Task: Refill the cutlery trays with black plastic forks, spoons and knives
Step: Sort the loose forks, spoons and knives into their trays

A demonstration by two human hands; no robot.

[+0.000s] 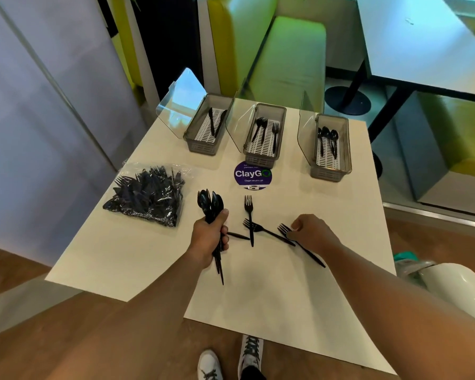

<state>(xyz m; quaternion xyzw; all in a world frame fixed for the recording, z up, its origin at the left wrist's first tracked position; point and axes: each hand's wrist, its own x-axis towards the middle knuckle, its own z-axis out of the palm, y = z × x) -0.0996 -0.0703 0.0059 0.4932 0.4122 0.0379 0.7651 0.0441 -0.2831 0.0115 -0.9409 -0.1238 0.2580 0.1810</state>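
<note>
Black glossy plastic spoons (211,204), one bundle: fingers of my left hand (209,238) clamped round the handles. Matching forks (249,218), two loose on the white surface (258,292); third fork (284,229) pinched by fingers of my right hand (311,233).

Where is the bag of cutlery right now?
Head view: the bag lies on the table's left side, near the left hand, in front of the leftmost tray.

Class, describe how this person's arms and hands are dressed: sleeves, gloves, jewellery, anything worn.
The left hand and right hand are bare: no gloves, and no rings, watch or bracelet show. Both forearms are uncovered too; no sleeve appears before the picture's edge.
</note>
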